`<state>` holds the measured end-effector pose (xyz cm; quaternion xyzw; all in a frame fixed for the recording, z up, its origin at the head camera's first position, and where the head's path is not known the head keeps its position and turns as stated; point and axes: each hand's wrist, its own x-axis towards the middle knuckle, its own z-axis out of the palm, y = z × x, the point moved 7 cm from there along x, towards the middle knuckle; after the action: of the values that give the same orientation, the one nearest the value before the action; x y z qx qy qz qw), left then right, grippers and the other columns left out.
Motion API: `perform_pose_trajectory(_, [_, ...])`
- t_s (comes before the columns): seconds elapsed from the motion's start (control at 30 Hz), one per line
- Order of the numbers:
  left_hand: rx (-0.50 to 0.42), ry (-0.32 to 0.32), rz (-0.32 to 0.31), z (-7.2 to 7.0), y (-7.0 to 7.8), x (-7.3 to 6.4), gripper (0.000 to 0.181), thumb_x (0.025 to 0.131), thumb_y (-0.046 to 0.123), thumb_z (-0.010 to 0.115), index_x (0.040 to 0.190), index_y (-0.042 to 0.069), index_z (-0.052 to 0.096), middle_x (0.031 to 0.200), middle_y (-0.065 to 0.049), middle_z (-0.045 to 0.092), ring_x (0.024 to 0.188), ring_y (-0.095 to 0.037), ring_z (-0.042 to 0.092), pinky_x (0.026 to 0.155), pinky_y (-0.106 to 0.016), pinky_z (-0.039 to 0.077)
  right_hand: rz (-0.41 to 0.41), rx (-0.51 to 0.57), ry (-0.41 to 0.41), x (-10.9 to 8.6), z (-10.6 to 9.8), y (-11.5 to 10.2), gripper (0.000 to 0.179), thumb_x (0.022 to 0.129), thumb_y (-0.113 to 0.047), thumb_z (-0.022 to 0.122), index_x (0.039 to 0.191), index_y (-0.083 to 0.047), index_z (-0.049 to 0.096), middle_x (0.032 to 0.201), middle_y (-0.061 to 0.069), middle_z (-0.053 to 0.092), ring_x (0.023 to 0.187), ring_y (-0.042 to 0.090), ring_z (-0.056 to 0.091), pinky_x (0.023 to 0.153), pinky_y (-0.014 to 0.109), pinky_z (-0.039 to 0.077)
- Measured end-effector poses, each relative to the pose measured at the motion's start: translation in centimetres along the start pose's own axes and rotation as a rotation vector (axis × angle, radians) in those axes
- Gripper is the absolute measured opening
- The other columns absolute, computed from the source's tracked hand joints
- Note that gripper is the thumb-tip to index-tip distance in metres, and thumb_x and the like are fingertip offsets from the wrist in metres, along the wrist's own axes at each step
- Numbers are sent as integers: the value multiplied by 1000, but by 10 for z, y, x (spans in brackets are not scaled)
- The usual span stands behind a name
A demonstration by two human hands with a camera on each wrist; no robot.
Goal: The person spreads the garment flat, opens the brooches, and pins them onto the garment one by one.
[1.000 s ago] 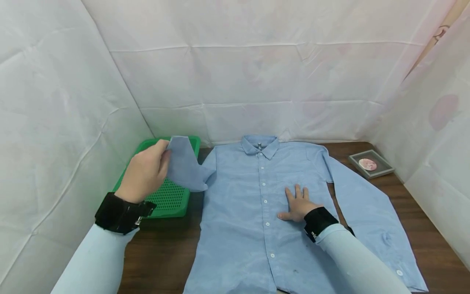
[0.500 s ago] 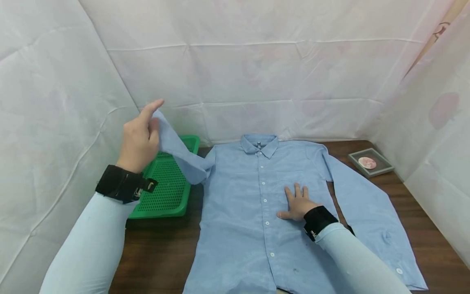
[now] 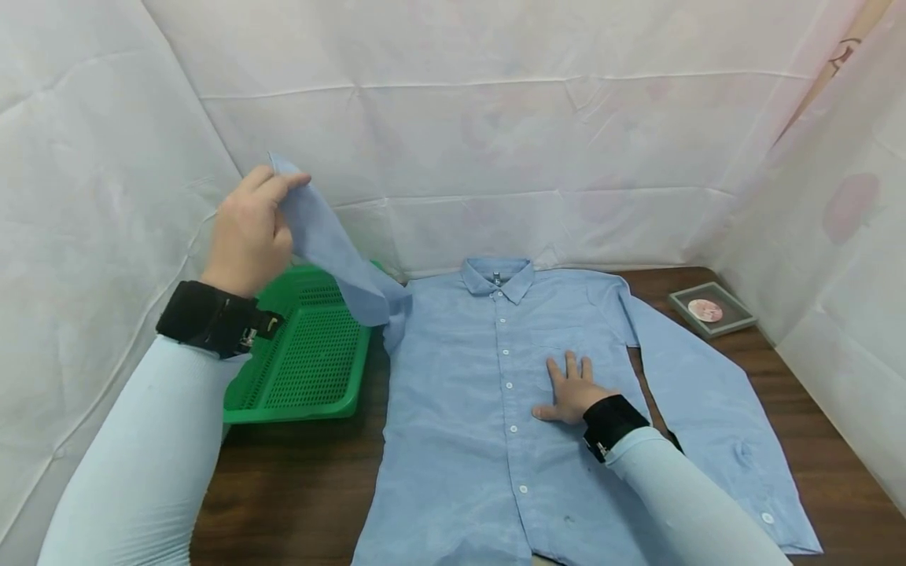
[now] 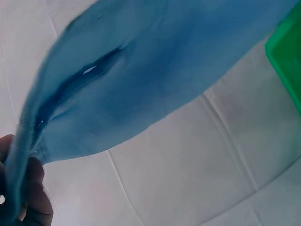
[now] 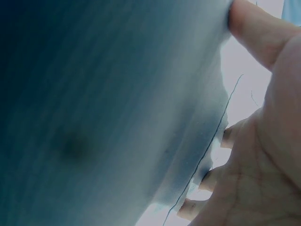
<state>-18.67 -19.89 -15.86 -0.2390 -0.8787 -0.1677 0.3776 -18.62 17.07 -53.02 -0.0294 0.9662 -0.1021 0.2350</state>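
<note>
A light blue button-up shirt (image 3: 453,409) lies face up, its collar toward the back wall. My left hand (image 3: 251,228) pinches the cuff end of one sleeve (image 3: 322,236) and holds it raised above the green basket. In the left wrist view the lifted sleeve (image 4: 155,89) stretches away from the fingers, with the slit near its cuff showing. My right hand (image 3: 575,393) rests flat on the shirt's chest with fingers spread. The other sleeve (image 3: 715,417) lies folded down along the shirt's right side.
A green perforated plastic basket (image 3: 304,411) stands at the left, partly behind the left forearm and raised sleeve. A small grey-framed square piece with a pink round (image 3: 736,321) sits at the back right. White cloth walls (image 3: 460,141) enclose the dark wooden table (image 3: 283,487).
My left hand has risen and moved left, drawing the sleeve up from over the basket into a longer stretch. The right hand has stayed in place on the shirt.
</note>
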Motion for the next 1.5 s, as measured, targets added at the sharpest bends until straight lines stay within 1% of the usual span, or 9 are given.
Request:
perform_pose_trajectory(0.2, [99, -42, -46, -9, -17, 15, 73, 70, -23, 34, 137, 1, 51, 110, -23, 51, 100, -37, 50, 86, -48, 45, 0, -4, 2, 0, -2, -2, 105, 81, -66, 62, 155, -10, 12, 156, 27, -4, 140, 51, -6, 84, 83, 22])
perform_pose_trajectory(0.37, [194, -27, -71, -22, -33, 22, 73, 69, -20, 34, 137, -1, 51, 115, -25, 51, 98, -42, 48, 84, -51, 41, 0, -10, 3, 1, -2, -3, 106, 81, -66, 62, 155, -10, 12, 157, 27, -4, 140, 51, -6, 83, 84, 22])
perform_pose_trajectory(0.6, [328, -3, -138, -46, -56, 19, 63, 77, -14, 36, 135, 2, 54, 118, -25, 53, 100, -46, 50, 74, -60, 44, 3, -14, 5, 1, -4, -3, 106, 80, -67, 62, 155, -11, 12, 157, 26, -4, 141, 50, -5, 84, 84, 21])
perform_pose_trajectory(0.7, [354, -17, -187, -54, -70, 13, 62, 77, -12, 36, 135, 2, 54, 110, -26, 52, 92, -46, 49, 63, -54, 40, 6, -16, 2, 1, -4, -3, 106, 80, -67, 62, 155, -11, 12, 157, 26, -4, 141, 50, -5, 84, 84, 21])
perform_pose_trajectory(0.8, [361, -59, -255, -54, -84, 5, 63, 77, -12, 36, 136, 2, 53, 101, -25, 49, 81, -44, 45, 54, -44, 30, 10, -18, -1, 1, -5, -2, 106, 80, -67, 62, 155, -11, 11, 157, 26, -4, 141, 49, -6, 85, 83, 21])
perform_pose_trajectory(0.93, [353, -146, -336, -45, -102, -10, 63, 78, -12, 38, 138, 3, 50, 99, -25, 47, 77, -42, 43, 54, -41, 28, 11, -18, -3, 0, -7, -2, 105, 81, -66, 62, 155, -11, 11, 157, 26, -4, 141, 49, -6, 85, 83, 21])
perform_pose_trajectory(1.13, [393, -251, -379, -25, -125, -35, 58, 80, -10, 42, 136, 0, 51, 106, -28, 49, 80, -47, 49, 59, -54, 40, 6, -10, 3, -2, -6, -2, 105, 81, -66, 62, 155, -10, 12, 157, 26, -4, 141, 50, -6, 84, 83, 21])
perform_pose_trajectory(1.33, [370, -417, -436, 12, -157, -78, 44, 85, -7, 46, 129, -6, 54, 121, -35, 47, 96, -56, 50, 76, -67, 41, 9, -17, -4, -2, -4, 0, 105, 81, -65, 62, 155, -10, 12, 156, 27, -4, 140, 50, -6, 84, 84, 21])
perform_pose_trajectory(1.5, [301, -487, -475, 39, -174, -111, 40, 86, -7, 50, 126, -8, 55, 123, -37, 45, 101, -57, 50, 76, -67, 43, 8, -15, -7, 0, -1, 1, 106, 81, -66, 62, 155, -10, 12, 156, 27, -4, 140, 50, -6, 85, 83, 21])
